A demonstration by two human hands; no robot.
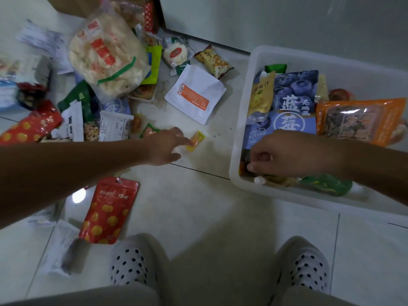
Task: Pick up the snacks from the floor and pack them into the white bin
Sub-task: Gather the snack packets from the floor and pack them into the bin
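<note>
The white bin (240,120) stands on the floor at the right, holding a blue blueberry bag (293,100), an orange bag (357,120), a gold juice pouch (260,96) and other packs. My right hand (284,156) is inside the bin's near left corner, fingers curled on a small dark packet that is mostly hidden. My left hand (165,146) reaches over the floor with fingers apart, its fingertips touching a small yellow-orange candy packet (196,140). Many snacks lie scattered at the left.
On the floor are a white pouch with an orange label (196,93), a big bag of pale crackers (103,54), a red pouch (108,208) near my feet, a biscuit pack (213,61) and a cardboard box (72,5) at the back. My spotted slippers (130,263) stand below.
</note>
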